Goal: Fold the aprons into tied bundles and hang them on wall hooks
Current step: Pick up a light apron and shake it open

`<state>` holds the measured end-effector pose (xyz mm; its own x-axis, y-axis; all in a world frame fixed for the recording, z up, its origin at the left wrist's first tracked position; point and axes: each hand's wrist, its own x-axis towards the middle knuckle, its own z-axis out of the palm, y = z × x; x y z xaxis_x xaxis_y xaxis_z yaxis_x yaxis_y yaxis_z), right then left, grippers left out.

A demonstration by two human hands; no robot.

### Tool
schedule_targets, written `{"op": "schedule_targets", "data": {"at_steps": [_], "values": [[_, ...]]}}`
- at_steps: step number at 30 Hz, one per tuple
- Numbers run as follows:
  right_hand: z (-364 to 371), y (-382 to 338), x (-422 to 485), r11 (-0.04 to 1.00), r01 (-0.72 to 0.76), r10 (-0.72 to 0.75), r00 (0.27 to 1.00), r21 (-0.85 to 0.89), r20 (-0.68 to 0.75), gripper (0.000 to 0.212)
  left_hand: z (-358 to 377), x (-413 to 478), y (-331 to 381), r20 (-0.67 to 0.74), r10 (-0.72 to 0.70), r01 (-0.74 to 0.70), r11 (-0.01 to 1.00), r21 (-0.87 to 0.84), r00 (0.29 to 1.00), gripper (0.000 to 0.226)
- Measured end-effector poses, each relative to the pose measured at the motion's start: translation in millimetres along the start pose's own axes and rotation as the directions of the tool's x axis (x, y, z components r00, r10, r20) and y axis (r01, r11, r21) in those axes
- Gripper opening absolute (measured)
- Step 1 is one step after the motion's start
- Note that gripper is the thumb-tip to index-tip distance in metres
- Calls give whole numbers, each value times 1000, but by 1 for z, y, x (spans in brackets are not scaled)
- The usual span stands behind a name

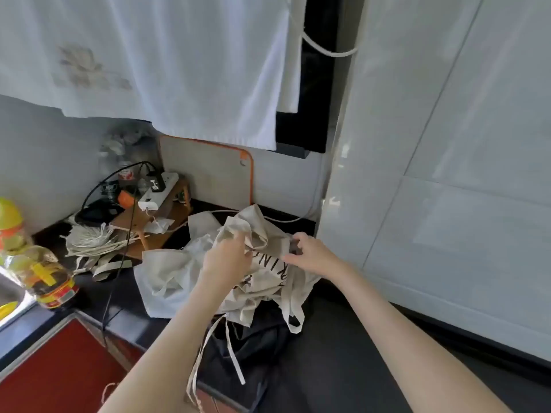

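Observation:
A crumpled beige apron (262,281) with black lettering lies in a heap on the dark counter (343,353). My left hand (228,257) grips a bunch of its cloth near the top of the heap. At the apron's right side, my right hand (308,253) pinches a fold. A second pale apron (167,275) lies under and to the left of it. Its ties (208,350) hang over the counter's front edge. A dark apron (253,347) lies beneath the heap. Another bundled apron with strings (92,241) sits further left.
A white cloth (179,64) hangs overhead. A cutting board with an orange rim (208,174) leans on the back wall. A small wooden stand with a power strip (158,189) and cables is at back left. Oil bottles (44,275) stand left by the sink. A white fridge (447,174) is right.

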<state>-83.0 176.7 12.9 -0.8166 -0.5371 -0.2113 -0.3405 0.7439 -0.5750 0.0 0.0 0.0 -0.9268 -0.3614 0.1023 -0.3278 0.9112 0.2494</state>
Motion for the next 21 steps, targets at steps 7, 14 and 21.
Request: {"op": "schedule_targets", "data": {"at_steps": [7, 14, 21], "values": [[51, -21, 60, 972, -27, 39, 998, -234, 48, 36, 20, 32, -34, 81, 112, -112, 994, -5, 990, 73], [33, -10, 51, 987, 105, -119, 985, -119, -122, 14, 26, 51, -29, -260, 319, -271, 941, 203, 911, 78], [-26, -1, -3, 988, 157, -148, 915, -6, -375, 13, -12, 42, 35, -89, 370, -367, 929, 44, 925, 40]]}}
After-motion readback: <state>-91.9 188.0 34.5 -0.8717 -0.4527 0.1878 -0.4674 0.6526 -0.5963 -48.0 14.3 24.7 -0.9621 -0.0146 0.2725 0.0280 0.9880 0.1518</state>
